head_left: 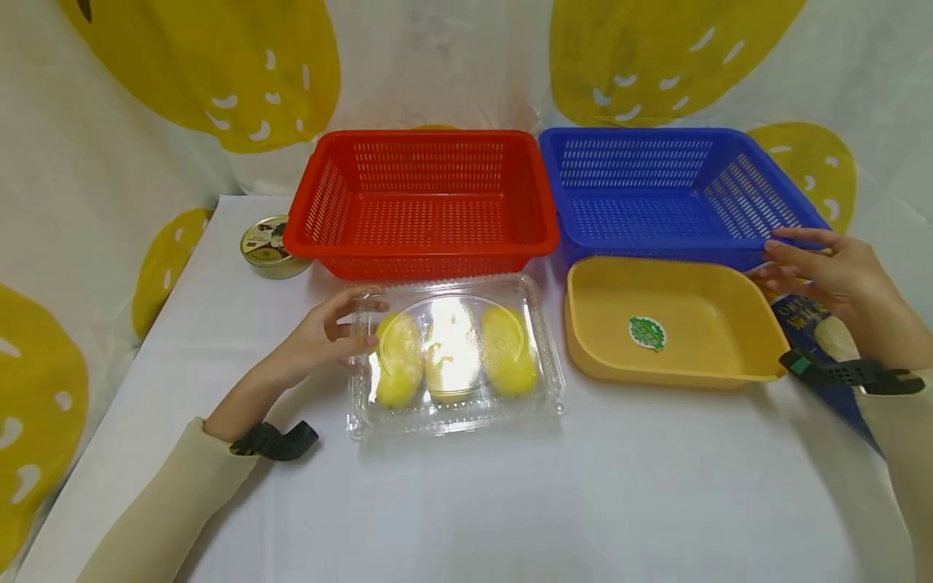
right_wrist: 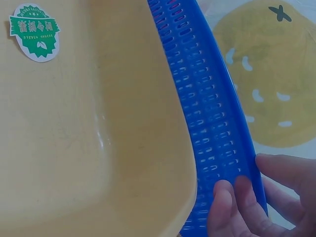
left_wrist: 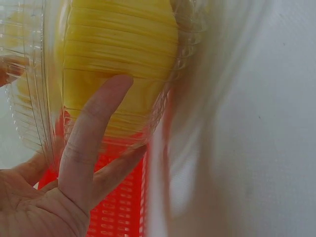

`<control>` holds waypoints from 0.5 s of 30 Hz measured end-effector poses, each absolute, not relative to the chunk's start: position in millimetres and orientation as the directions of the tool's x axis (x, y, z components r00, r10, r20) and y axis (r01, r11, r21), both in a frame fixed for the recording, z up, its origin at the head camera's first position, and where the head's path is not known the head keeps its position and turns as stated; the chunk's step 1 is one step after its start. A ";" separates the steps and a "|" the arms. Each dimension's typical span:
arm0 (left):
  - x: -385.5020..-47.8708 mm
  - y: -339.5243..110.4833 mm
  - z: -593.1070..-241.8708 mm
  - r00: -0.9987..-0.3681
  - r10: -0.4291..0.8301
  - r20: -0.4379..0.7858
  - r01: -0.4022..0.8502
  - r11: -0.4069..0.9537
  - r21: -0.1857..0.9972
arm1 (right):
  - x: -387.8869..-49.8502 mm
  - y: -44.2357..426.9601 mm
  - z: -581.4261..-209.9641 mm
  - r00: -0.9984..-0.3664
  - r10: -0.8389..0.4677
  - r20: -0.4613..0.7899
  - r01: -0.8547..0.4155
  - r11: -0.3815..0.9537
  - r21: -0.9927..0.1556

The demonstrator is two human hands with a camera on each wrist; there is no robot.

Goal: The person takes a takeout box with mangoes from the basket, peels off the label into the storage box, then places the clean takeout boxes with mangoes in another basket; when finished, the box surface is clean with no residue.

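A clear lidded container (head_left: 455,417) with yellow oval items inside lies in front of the red basket. At its left side, my left hand (head_left: 313,344) grips the edge; in the left wrist view the thumb of the left hand (left_wrist: 79,163) lies against the ribbed side wall (left_wrist: 148,106), and other fingers are partly hidden behind the plastic. My right hand (head_left: 845,275) is at the near right corner of the blue basket (head_left: 634,214). In the right wrist view, the fingers of the right hand (right_wrist: 266,197) hold the basket's rim (right_wrist: 242,123) from both sides.
The red basket (head_left: 415,251) stands left of the blue one, with a round tin (head_left: 270,247) beside it. A yellow tray (head_left: 678,368) bearing a green-and-white sticker sits before the blue basket. A dark blue printed packet (head_left: 805,320) lies partly under the right arm.
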State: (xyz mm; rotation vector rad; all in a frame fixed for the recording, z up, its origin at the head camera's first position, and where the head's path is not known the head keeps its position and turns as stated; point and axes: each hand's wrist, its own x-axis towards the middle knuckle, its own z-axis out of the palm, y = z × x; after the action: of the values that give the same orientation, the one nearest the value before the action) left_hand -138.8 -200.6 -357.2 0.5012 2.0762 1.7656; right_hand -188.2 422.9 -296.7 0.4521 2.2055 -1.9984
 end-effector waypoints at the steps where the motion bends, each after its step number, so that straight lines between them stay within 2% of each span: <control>1: -138.7 -200.0 -356.7 -0.868 0.494 -0.048 0.032 0.151 0.988 | -188.1 422.6 -297.1 -0.947 0.135 -0.291 0.304 0.088 -0.948; 9: -138.2 -194.0 -351.1 -0.855 0.518 -0.019 0.057 0.130 0.990 | -186.8 420.9 -299.3 -0.946 0.162 -0.279 0.308 0.192 -0.932; 15: -141.0 -187.0 -345.4 -0.844 0.535 0.028 0.116 0.132 0.984 | -186.7 422.7 -299.8 -0.950 0.152 -0.272 0.293 0.141 -0.946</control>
State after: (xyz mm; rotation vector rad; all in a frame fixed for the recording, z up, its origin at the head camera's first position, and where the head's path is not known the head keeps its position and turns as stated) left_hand -141.0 -187.0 -345.4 0.6318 2.0838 1.7635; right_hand -186.7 422.7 -299.8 0.4483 2.2866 -1.9380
